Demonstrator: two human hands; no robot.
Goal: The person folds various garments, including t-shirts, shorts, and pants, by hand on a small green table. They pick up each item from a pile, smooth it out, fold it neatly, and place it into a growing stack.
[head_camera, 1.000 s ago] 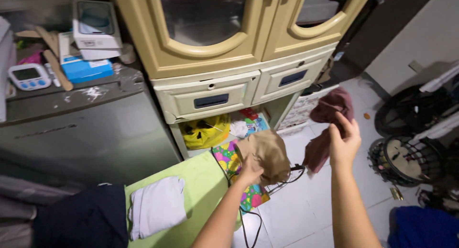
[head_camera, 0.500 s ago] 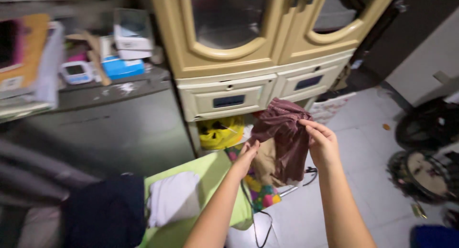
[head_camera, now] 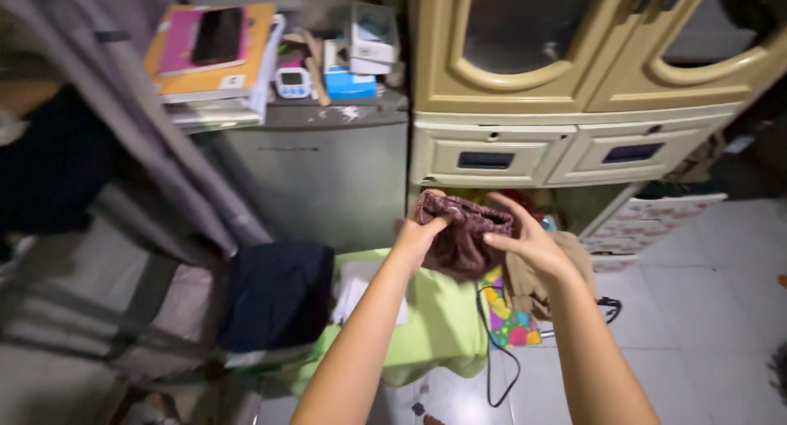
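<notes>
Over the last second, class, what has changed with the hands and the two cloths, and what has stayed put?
The left hand let the tan cloth go and joined the right hand on the maroon cloth, now bunched between both. The right hand drew that cloth in from the right to the middle. The view swung left. The cream cabinet, green board, white cloth and dark garment stayed put.

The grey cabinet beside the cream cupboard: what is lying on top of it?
On the grey cabinet lie a stack of books, a small white timer and blue and white boxes. Whatever sits behind the boxes is hidden.
</notes>
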